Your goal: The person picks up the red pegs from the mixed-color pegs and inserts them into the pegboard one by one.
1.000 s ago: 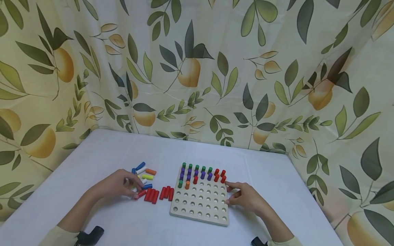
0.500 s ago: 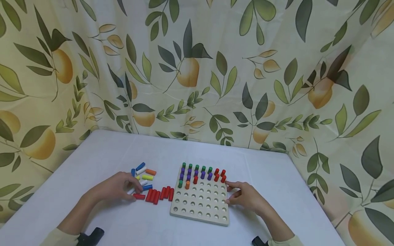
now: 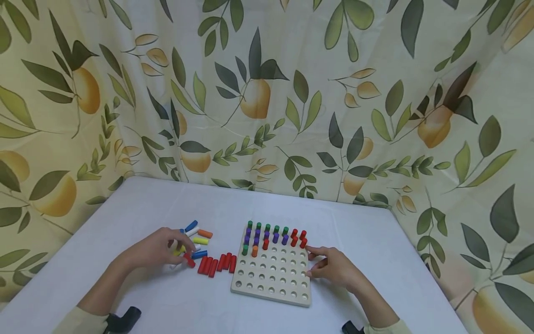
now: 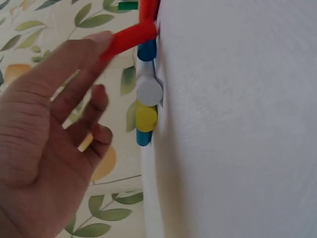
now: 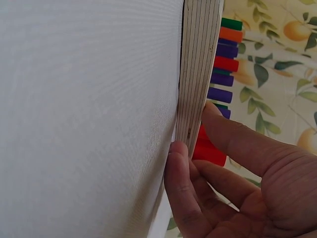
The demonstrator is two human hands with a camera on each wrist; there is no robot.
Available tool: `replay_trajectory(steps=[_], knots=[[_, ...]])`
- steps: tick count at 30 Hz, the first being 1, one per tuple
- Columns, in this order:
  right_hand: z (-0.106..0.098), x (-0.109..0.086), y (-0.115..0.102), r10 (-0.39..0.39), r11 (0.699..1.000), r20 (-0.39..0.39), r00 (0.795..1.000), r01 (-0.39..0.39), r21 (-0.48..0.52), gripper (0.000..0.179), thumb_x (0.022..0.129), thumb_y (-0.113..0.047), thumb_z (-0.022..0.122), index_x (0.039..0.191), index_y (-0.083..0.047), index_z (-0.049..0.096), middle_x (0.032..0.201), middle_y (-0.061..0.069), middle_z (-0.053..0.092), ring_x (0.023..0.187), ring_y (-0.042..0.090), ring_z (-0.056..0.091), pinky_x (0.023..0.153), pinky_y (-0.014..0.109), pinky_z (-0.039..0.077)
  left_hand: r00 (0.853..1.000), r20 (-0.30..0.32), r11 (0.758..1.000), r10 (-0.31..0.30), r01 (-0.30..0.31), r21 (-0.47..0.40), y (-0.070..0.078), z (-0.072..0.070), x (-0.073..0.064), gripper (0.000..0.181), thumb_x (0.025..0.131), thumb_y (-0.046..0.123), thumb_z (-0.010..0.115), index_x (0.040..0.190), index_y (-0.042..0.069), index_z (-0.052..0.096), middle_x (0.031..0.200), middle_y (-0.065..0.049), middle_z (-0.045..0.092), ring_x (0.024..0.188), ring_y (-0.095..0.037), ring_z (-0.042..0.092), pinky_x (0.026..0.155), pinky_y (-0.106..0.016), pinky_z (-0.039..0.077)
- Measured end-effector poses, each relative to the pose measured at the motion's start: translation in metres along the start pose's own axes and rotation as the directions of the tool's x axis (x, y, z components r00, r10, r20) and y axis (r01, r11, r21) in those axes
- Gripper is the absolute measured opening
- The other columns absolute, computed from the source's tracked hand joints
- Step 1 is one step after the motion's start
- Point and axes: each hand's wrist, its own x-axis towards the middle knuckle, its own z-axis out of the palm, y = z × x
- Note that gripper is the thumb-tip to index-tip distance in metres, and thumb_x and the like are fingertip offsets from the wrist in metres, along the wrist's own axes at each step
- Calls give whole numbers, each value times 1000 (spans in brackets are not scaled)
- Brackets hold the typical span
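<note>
My left hand pinches a red peg between thumb and fingertip, just left of the loose pegs; its other fingers are loosely curled. Next to it lie two groups of red pegs and, behind, a blue peg and a yellow peg. My right hand holds the right edge of the wooden pegboard, with the thumb and fingers against its rim. Green, purple, red and orange pegs stand in the board's back rows; its front holes are bare.
An orange peg, a blue peg and several white and yellow ones lie left of the board on the white tablecloth. A patterned curtain hangs behind the table.
The left hand's red peg lay flat near the fingertips half a second ago and is now tilted in the pinch. The right hand and board have stayed in place.
</note>
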Motion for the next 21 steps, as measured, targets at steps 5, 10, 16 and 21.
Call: replay_trajectory(steps=[5, 10, 16, 21], knots=[[-1, 0, 1, -8, 1000, 1, 1000, 8, 3, 70, 75, -9, 93, 139, -5, 65, 107, -1, 66, 77, 17, 60, 67, 33, 50, 1000, 11, 1000, 6, -6, -18, 1, 1, 3, 22, 87, 18, 85, 108, 19, 79, 100, 15, 71, 94, -18, 59, 77, -31, 52], [1, -1, 2, -20, 1000, 4, 1000, 20, 9, 70, 75, -9, 93, 139, -4, 65, 106, -1, 66, 77, 17, 59, 67, 33, 49, 1000, 9, 999, 2, -2, -51, -2, 5, 3, 20, 86, 17, 87, 104, 18, 80, 97, 15, 73, 89, -18, 60, 76, -30, 51], [1, -1, 2, -21, 1000, 7, 1000, 21, 6, 70, 75, -9, 92, 139, -4, 65, 106, -1, 66, 77, 17, 59, 66, 32, 49, 999, 20, 997, -26, 28, -77, -5, 10, 3, 19, 83, 19, 89, 100, 20, 81, 93, 15, 73, 90, -16, 60, 76, -29, 52], [0, -1, 1, -18, 1000, 1, 1000, 18, 2, 69, 75, -10, 93, 139, -5, 65, 106, -1, 66, 77, 17, 58, 65, 32, 49, 999, 31, 998, -23, 25, -64, -5, 10, 5, 17, 83, 19, 89, 99, 20, 81, 90, 15, 72, 85, -16, 59, 73, -28, 52]])
